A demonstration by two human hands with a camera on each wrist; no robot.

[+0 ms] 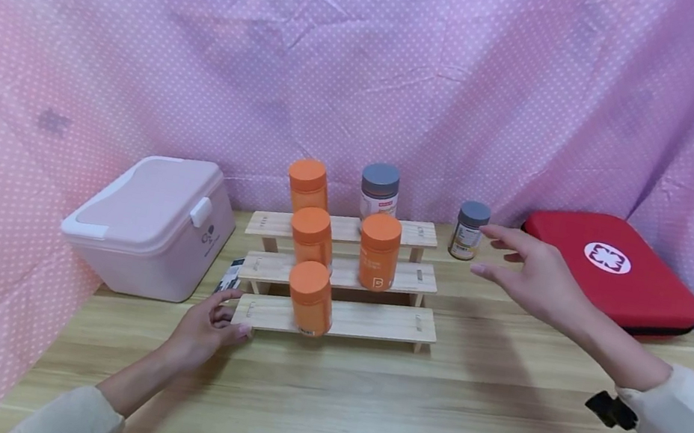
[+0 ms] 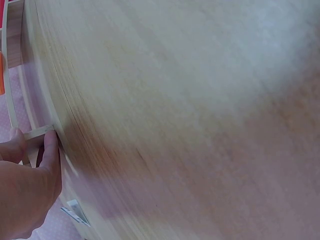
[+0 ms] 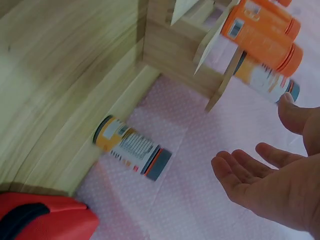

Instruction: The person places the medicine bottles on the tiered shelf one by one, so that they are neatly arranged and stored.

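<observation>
A three-tier wooden rack [image 1: 385, 322] stands mid-table. My left hand [image 1: 201, 328] grips the left end of its lowest tier, thumb and fingers on either side of the wood, as the left wrist view also shows. Orange bottles stand on the rack: one [image 1: 311, 300] on the lowest tier, two on the middle one, another [image 1: 307, 184] on top. A grey-lidded bottle [image 1: 380, 190] shares the top tier. Right of the rack, a second grey-lidded bottle [image 1: 469, 232] stands on the table. My right hand [image 1: 538, 277] hovers beside it, fingers spread with nothing in them; the right wrist view shows a gap between them.
At the left is a pale pink lidded box [image 1: 151, 227]. A red case [image 1: 614, 270] with a white emblem lies at the right, behind my right forearm. A small printed packet [image 1: 231, 275] lies between box and rack. Pink dotted cloth [image 1: 371, 61] hangs behind the table.
</observation>
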